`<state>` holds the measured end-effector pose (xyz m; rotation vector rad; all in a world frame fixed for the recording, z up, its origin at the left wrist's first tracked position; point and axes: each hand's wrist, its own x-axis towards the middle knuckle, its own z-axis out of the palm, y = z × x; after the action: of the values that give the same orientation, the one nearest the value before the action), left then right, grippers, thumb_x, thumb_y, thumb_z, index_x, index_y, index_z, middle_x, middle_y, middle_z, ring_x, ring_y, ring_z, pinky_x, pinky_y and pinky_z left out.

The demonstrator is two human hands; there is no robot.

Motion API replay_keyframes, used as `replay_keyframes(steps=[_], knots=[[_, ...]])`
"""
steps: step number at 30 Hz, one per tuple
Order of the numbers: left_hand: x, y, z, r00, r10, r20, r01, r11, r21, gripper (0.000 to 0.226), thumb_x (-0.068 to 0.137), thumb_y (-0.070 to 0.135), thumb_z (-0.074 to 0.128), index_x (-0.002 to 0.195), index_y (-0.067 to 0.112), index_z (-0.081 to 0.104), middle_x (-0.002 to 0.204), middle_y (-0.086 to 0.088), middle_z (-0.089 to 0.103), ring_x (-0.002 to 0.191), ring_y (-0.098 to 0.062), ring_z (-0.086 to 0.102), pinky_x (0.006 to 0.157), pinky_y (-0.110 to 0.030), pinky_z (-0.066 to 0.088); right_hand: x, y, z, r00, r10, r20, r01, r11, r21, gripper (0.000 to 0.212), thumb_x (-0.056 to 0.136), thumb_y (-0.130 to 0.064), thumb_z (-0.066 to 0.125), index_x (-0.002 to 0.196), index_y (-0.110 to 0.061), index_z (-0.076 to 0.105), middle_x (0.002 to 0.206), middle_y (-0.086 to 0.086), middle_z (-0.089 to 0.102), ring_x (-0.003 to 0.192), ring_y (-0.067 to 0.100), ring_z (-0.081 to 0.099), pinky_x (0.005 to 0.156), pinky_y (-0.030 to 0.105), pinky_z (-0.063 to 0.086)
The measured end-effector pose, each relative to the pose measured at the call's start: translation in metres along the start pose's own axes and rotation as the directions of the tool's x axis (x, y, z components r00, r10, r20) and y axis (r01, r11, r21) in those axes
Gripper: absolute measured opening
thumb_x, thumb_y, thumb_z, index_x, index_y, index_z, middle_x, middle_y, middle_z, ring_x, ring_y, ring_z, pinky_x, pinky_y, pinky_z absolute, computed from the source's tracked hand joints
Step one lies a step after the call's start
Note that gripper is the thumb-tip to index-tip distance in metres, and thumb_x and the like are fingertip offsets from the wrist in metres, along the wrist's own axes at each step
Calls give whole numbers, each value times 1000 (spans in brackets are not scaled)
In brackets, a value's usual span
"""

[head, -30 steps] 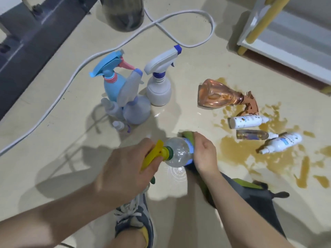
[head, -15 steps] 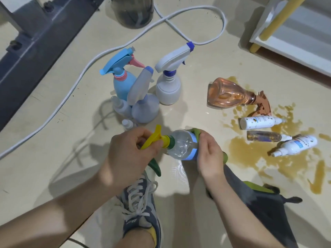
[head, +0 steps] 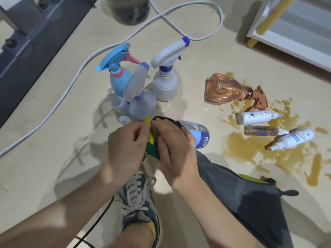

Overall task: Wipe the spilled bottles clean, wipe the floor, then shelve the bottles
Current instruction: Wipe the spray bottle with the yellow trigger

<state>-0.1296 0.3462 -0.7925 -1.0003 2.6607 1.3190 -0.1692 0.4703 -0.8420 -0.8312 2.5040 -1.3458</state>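
Currently clear bottle (head: 198, 135) held above floor, long axis left-right, base pointing right. Left hand (head: 129, 145): fingers pinched on yellow trigger (head: 147, 120). Right hand (head: 173, 149): fingers curled over cloth (head: 250, 197) round neck; unwiped body lies right of those fingers. Other bottles lie in spill (head: 250, 149), nearer right hand.

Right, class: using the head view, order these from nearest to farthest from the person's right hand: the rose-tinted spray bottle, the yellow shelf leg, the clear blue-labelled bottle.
1. The clear blue-labelled bottle: directly beside the right hand, to its right.
2. The rose-tinted spray bottle: lying on the floor, farther ahead and right.
3. The yellow shelf leg: far off, top right.
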Motion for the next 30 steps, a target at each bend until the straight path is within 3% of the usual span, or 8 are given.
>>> replay_keyframes(steps=[5, 8, 10, 16, 19, 23, 27, 30], knots=[[-17, -15, 1, 999, 4, 50, -5, 1000, 21, 23, 92, 27, 59, 79, 8, 61, 58, -10, 50, 54, -19, 41, 51, -29, 34, 12, 54, -17, 977, 194, -87, -194, 981, 9, 35, 95, -24, 36, 95, -16, 70, 94, -2, 66, 92, 20, 57, 86, 32, 44], [-21, -15, 5, 990, 121, 74, -129, 984, 123, 16, 93, 29, 59, 88, 14, 59, 54, 2, 46, 52, -17, 45, 48, -23, 32, 12, 95, -34, 701, 713, -20, -663, 661, 353, 31, 90, -27, 42, 66, -18, 60, 76, -6, 61, 80, 20, 55, 75, 30, 45], [-24, -9, 7, 964, 238, 121, -257, 951, 172, 14, 95, 34, 55, 90, 20, 56, 53, 13, 39, 48, -6, 41, 48, -14, 25, 10, 98, -40, 591, 806, 18, -740, 534, 409, 31, 89, -26, 46, 65, -10, 58, 69, -3, 59, 74, 20, 52, 69, 31, 44], [-22, -13, 6, 834, 515, 195, -551, 775, 309, 30, 97, 31, 41, 91, 10, 60, 65, 3, 49, 61, -14, 41, 59, -24, 30, -4, 21, -28, 990, 139, -15, -138, 988, 72, 36, 97, -23, 36, 76, -11, 64, 77, 0, 63, 81, 23, 55, 78, 33, 42], [-23, -17, 6, 852, 481, 205, -522, 804, 284, 24, 98, 34, 39, 90, 17, 53, 66, 9, 42, 63, -11, 33, 60, -19, 24, -8, 57, -31, 975, 210, -66, -201, 971, 130, 36, 97, -20, 38, 89, -22, 73, 92, -7, 71, 92, 16, 63, 85, 30, 46], [-18, -11, 12, 919, 382, 101, -394, 873, 286, 24, 95, 37, 41, 93, 17, 54, 64, 8, 47, 57, -13, 41, 52, -24, 31, -3, 89, -34, 672, 733, -104, -636, 644, 425, 41, 100, -25, 39, 74, -30, 70, 76, -11, 68, 77, 12, 60, 79, 36, 49], [-5, 0, 19, 1000, 6, 13, -7, 996, 87, 21, 97, 31, 50, 88, 13, 57, 66, 3, 58, 67, -27, 56, 62, -39, 46, -12, 30, -10, 928, 281, -244, -269, 960, 85, 33, 96, -22, 36, 105, -10, 65, 107, 1, 63, 103, 21, 55, 97, 41, 43], [1, -8, 15, 980, -200, 21, 201, 979, -34, 24, 97, 26, 52, 80, 10, 58, 61, -3, 58, 64, -33, 61, 66, -52, 53, -7, 29, 1, 984, -130, -122, 123, 990, -65, 36, 96, -17, 42, 118, -3, 67, 123, 6, 66, 119, 26, 56, 102, 46, 39]])
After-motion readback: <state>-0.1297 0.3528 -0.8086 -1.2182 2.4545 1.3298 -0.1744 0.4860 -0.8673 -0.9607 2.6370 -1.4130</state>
